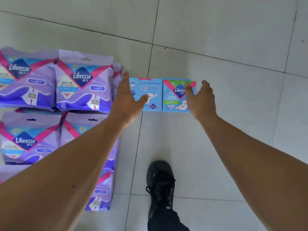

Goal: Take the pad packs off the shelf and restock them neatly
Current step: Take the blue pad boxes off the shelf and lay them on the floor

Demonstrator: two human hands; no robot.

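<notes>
The tiled floor (233, 47) fills the view, pale grey with dark grout lines, and lies bare across the whole top and right side, giving wide room beyond and to the right of the hands. On the left, purple pad packs (83, 84) lie flat in rows, edges overlapping, the block running from the left border to a right edge just beside the left hand; the lower packs are partly hidden under the left forearm. A black shoe (160, 185) stands on the floor at bottom centre, well apart from the blue packs, with bare tile between. Two small blue packs lie side by side, touching along one straight seam: the left blue pack (150, 92) shows its printed back, the right blue pack (173, 97) its front. The left hand (126, 99) has its grip apart, fingers straight along the outer left edge, thumb lying across the pack. The right hand (201, 99) brackets the outer right edge, fingers loosely bent, thumb on the pack face, grip apart
</notes>
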